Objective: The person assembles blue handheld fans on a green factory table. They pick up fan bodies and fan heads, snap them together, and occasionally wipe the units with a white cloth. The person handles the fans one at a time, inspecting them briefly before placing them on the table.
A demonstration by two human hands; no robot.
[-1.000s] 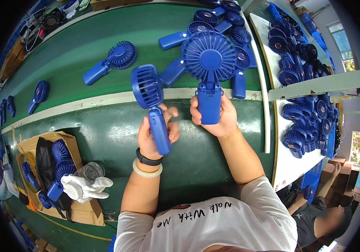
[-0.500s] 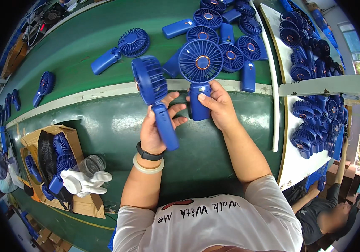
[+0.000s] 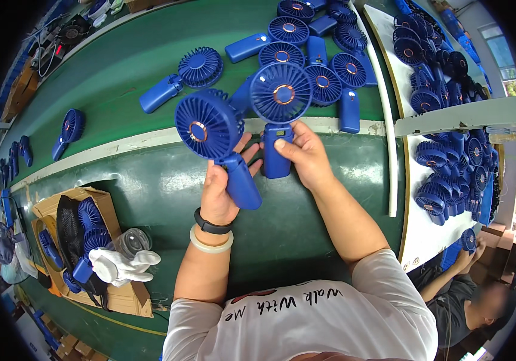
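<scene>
My left hand holds a blue handheld fan by its handle, the head leaning left with its copper-coloured ring toward me. Its thumb lies along the handle and the other fingers show behind it. Close beside it, my right hand grips a second blue handheld fan, upright, thumb on the front of the handle just below a small display. That fan's blades look smeared inside the grille. Both fans are raised over the near green surface, and the two heads almost touch in view.
Several fans lie on the green belt beyond a pale rail. At right, a white board bears rows of fans, beside a white tube. A cardboard box, white glove and clear jar sit left. A co-worker holds a fan.
The fan in my left hand has turned from edge-on to show its front, its handle swinging right. My right hand's fan has shifted slightly left and down. Fans on the belt appear slightly shifted.
</scene>
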